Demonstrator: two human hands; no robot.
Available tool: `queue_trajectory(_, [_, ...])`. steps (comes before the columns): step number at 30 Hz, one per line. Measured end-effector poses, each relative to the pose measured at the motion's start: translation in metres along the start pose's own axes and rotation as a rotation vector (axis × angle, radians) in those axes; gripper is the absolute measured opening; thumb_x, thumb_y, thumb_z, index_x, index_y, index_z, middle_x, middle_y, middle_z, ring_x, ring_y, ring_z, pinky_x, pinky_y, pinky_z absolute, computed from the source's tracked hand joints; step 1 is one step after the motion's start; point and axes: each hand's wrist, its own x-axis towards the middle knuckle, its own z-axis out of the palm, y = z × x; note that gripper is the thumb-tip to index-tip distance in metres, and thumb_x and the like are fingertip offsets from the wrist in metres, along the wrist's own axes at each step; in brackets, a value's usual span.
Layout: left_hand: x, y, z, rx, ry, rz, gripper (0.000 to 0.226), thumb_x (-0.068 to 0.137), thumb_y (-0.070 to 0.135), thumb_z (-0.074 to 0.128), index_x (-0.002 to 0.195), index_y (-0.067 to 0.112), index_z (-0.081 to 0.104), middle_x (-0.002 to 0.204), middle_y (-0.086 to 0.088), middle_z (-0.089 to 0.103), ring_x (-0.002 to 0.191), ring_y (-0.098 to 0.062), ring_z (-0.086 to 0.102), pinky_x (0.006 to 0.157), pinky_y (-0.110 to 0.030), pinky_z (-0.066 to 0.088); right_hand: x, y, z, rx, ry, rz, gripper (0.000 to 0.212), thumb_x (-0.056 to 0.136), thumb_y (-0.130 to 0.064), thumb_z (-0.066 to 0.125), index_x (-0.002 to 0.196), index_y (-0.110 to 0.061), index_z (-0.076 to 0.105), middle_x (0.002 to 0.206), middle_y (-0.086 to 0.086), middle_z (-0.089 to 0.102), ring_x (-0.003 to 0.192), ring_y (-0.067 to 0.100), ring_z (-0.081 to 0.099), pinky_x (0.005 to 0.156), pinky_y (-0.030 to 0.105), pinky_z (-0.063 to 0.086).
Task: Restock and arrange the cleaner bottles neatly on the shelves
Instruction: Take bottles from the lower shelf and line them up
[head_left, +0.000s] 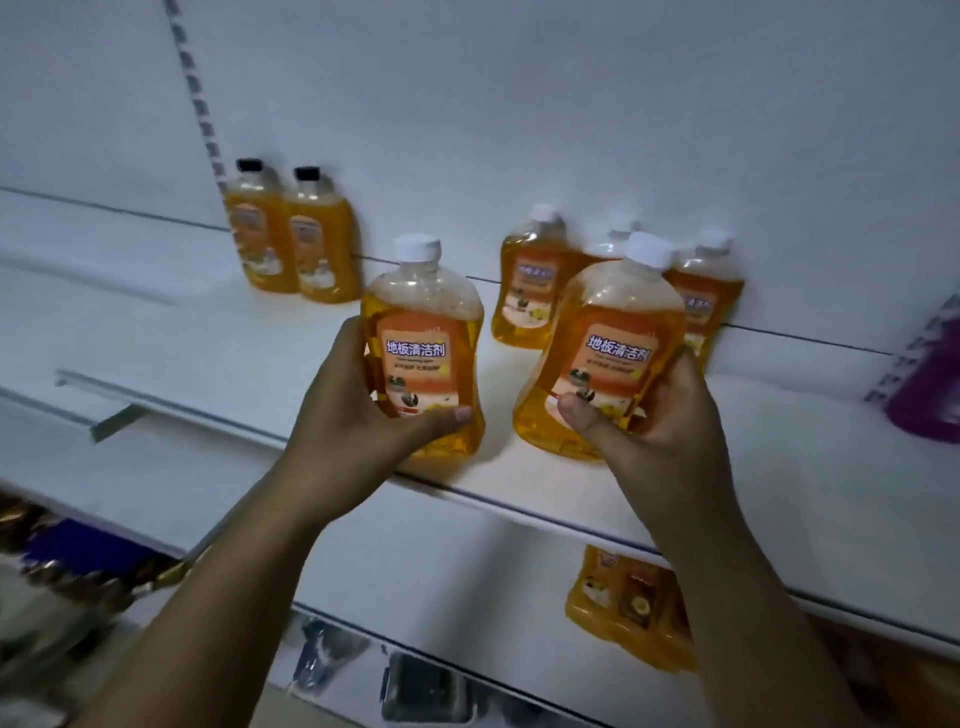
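My left hand (358, 415) grips an orange cleaner bottle (423, 312) with a white cap, upright near the front edge of the white shelf (208, 358). My right hand (660, 415) grips a second white-capped orange bottle (602, 322), tilted slightly to the right, its base over the shelf. Behind them, against the back wall, stand three more white-capped orange bottles (530, 280). Two orange bottles with black caps (291, 244) stand further left at the back.
A purple bottle (930, 395) sits at the right edge of the shelf. A lower shelf holds more orange bottles (623, 608). A metal divider (119, 410) lies at the shelf's left front. Blurred packaged goods (62, 561) fill the lower left.
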Motion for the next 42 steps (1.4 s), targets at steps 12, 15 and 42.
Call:
queue_trajectory(12, [0.142,-0.010,0.066,0.017,-0.233,0.089,0.089,0.066,0.025,0.100,0.136,0.026,0.046,0.116,0.015,0.067,0.104,-0.002,0.068,0.082,-0.022,0.057,0.097,0.020,0.001,-0.225,0.092,0.053,0.073,0.079,-0.026,0.091,0.138,-0.026,0.049,0.129,-0.011,0.066,0.117,0.008,0.065,0.099,0.033,0.054])
queue_trajectory(15, [0.152,-0.022,0.071,0.025,-0.229,0.103,0.078,0.072,0.018,0.096,0.131,0.024,0.046,0.110,0.019,0.063,0.094,0.007,0.063,0.069,-0.008,0.050,0.106,0.030,0.003,-0.253,0.089,0.063,0.073,0.079,-0.025,0.091,0.139,-0.026,0.048,0.131,-0.010,0.064,0.120,0.011,0.063,0.104,0.038,0.053])
queue_trajectory(42, [0.151,-0.045,0.082,-0.007,-0.383,0.080,0.081,0.094,0.024,0.079,0.154,0.040,0.027,0.126,0.032,0.060,0.115,0.009,0.061,0.101,-0.027,0.054,0.110,0.051,0.000,-0.346,0.118,0.125,0.084,0.087,-0.032,0.084,0.154,-0.035,0.033,0.149,-0.016,0.048,0.130,0.005,0.047,0.105,0.039,0.047])
